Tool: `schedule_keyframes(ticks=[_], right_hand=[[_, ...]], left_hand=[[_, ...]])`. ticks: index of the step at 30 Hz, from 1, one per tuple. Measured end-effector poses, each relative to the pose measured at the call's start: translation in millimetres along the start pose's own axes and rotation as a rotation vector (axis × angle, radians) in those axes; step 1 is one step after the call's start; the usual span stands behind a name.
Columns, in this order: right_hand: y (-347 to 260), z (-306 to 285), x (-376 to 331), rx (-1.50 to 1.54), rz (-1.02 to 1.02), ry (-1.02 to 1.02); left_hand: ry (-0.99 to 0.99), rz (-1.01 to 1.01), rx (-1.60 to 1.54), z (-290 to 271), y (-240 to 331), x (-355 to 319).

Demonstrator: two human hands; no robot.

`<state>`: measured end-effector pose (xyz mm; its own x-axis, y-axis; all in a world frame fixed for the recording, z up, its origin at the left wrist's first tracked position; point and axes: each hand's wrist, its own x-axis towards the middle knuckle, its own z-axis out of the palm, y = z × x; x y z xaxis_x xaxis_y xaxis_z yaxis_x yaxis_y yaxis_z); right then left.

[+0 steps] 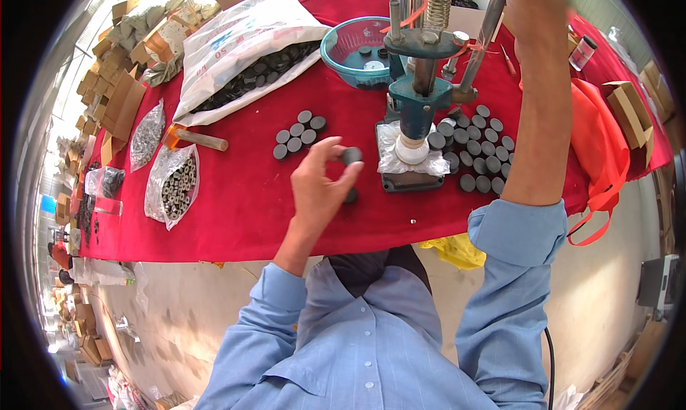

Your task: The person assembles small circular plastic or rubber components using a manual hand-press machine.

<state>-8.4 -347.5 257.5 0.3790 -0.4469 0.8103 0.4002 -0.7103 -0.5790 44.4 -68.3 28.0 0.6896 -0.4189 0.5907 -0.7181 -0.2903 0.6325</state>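
Note:
My left hand (pixel 319 183) pinches a round dark grey cap (pixel 351 155) between thumb and fingers, just left of the press. Another dark cap (pixel 351 195) lies under or beside my thumb, partly hidden. At the upper edge, my right hand (pixel 537 11) is closed at the top of the lever (pixel 490 24); the frame cuts off part of the grip. The green hand press (pixel 419 99) has its white round plunger (pixel 411 151) down on a pad wrapped in white plastic (pixel 389 160). Whether anything sits under the plunger is hidden.
Grey caps stand grouped left (pixel 295 130) and right (pixel 480 149) of the press. A teal basket (pixel 336 65) and a white sack (pixel 243 35) of black parts lie behind. Farther left are a bag of metal parts (pixel 175 188) and an orange-headed hammer (pixel 204 138). Red cloth bag (pixel 600 145) at right.

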Motion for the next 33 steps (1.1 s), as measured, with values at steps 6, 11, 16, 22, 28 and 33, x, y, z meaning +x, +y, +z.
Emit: schedule_keyframes(ticks=[6, 11, 16, 22, 28, 33], right_hand=[[-8.3, -2.2, 1.9, -0.048, -0.024, 0.003], [-13.4, 0.1, -1.9, -0.015, 0.003, 0.006], [-10.8, -15.0, -5.1, -0.221, -0.208, -0.035], [-29.0, -38.8, -56.3, -0.145, -0.119, -0.029], [-39.9, -66.0, -115.6, 0.153, -0.153, -0.032], [-25.5, -72.9, -204.5, 0.183, -0.217, -0.017]], left_hand=[[-0.098, 0.078, -0.086, 63.3, 38.4, 12.5], [-0.071, 0.065, -0.110, 80.8, 40.1, 13.6], [-0.056, 0.052, -0.109, 86.9, 40.2, 12.0], [-0.057, 0.046, -0.123, 79.7, 32.2, 9.0], [0.032, 0.062, -0.010, 42.0, 24.9, 14.3], [0.219, -0.068, 0.495, -41.3, -45.9, 8.5]])
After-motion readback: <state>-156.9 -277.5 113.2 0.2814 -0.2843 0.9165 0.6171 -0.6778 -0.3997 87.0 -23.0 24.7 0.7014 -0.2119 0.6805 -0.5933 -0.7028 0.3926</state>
